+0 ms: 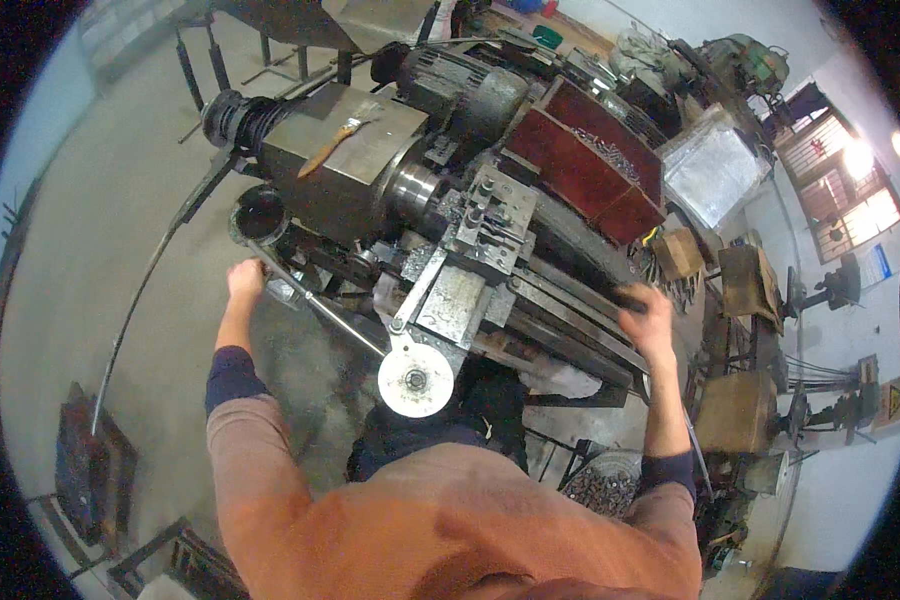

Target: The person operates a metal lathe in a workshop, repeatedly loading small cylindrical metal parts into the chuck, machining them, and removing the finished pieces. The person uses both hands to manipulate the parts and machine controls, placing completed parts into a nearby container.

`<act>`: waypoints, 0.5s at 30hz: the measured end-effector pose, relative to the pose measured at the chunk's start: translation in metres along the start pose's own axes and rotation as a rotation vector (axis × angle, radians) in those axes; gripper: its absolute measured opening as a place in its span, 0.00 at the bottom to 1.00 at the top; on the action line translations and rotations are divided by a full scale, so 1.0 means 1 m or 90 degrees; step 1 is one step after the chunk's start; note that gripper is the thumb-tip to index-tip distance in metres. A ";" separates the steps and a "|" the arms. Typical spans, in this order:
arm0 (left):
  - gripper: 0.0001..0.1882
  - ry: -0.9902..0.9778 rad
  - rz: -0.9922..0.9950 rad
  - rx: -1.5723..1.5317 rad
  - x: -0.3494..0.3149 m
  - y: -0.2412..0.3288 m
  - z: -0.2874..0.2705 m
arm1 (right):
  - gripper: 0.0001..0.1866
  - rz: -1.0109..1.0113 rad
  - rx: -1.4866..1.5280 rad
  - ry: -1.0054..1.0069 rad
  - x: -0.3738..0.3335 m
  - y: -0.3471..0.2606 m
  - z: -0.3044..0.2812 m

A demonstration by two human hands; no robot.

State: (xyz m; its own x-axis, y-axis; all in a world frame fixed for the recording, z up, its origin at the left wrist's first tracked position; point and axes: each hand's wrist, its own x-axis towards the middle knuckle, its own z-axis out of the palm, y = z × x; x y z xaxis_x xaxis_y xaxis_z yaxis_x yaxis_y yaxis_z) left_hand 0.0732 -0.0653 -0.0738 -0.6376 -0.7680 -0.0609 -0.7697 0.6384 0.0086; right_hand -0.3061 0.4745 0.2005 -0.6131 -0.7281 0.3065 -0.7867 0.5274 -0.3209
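Note:
A bench lathe with a bright round chuck (415, 192) and a metal tool slide (455, 300) stands before me. My left hand (247, 279) is closed at the upper end of a long metal lever (335, 318), which slants down to a pale round disc (415, 380) at the slide's near end. At the right end of the bed, my right hand (650, 318) is wrapped round a dark handle (629, 293). A tool holder (492, 218) with bolts sits on the slide near the chuck. Small work in the chuck cannot be made out.
A wooden-handled brush (328, 150) lies on the headstock cover. Behind the bed are a motor (465, 92) and a red box (585, 165) of small metal parts. A basket of parts (605, 480) stands low at right. Drill presses (830, 290) line the right wall.

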 end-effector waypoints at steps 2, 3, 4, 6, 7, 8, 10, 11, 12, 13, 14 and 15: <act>0.11 0.096 -0.073 -0.032 0.001 0.007 -0.012 | 0.17 0.112 -0.021 0.034 -0.042 0.050 -0.015; 0.11 0.078 -0.096 -0.042 -0.005 0.009 -0.016 | 0.18 0.159 -0.030 0.042 -0.059 0.069 -0.025; 0.12 0.060 -0.119 -0.051 -0.011 0.010 -0.019 | 0.17 0.222 -0.036 0.050 -0.080 0.090 -0.032; 0.12 0.047 -0.134 -0.090 -0.019 -0.006 -0.006 | 0.18 0.324 -0.083 0.047 -0.131 0.152 -0.045; 0.13 0.053 -0.131 -0.112 -0.024 -0.038 0.014 | 0.20 0.359 -0.115 0.034 -0.155 0.185 -0.044; 0.14 0.059 -0.128 -0.136 -0.033 -0.056 0.025 | 0.21 0.432 -0.160 -0.012 -0.173 0.199 -0.044; 0.16 0.054 -0.149 -0.400 -0.041 -0.031 -0.015 | 0.25 0.553 -0.241 -0.112 -0.235 0.245 -0.060; 0.18 0.040 -0.145 -0.546 -0.031 -0.011 -0.027 | 0.25 0.640 -0.314 -0.203 -0.304 0.323 -0.074; 0.19 0.096 -0.150 -0.642 -0.029 -0.007 -0.015 | 0.25 0.614 -0.416 -0.254 -0.338 0.360 -0.087; 0.20 0.176 -0.164 -0.709 -0.034 -0.014 -0.019 | 0.24 0.670 -0.350 -0.254 -0.344 0.365 -0.074; 0.20 0.228 -0.179 -0.757 -0.036 -0.013 -0.028 | 0.22 0.609 -0.395 -0.208 -0.349 0.360 -0.065; 0.20 0.272 -0.181 -0.812 -0.032 -0.004 -0.037 | 0.22 0.659 -0.411 -0.222 -0.352 0.355 -0.061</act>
State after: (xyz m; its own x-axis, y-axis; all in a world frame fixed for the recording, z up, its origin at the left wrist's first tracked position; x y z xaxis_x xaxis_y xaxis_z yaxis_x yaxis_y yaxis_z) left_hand 0.0956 -0.0453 -0.0351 -0.2363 -0.9673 0.0924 -0.2216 0.1463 0.9641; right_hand -0.3741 0.9444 0.0331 -0.9861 0.1261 -0.1082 0.0950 0.9621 0.2556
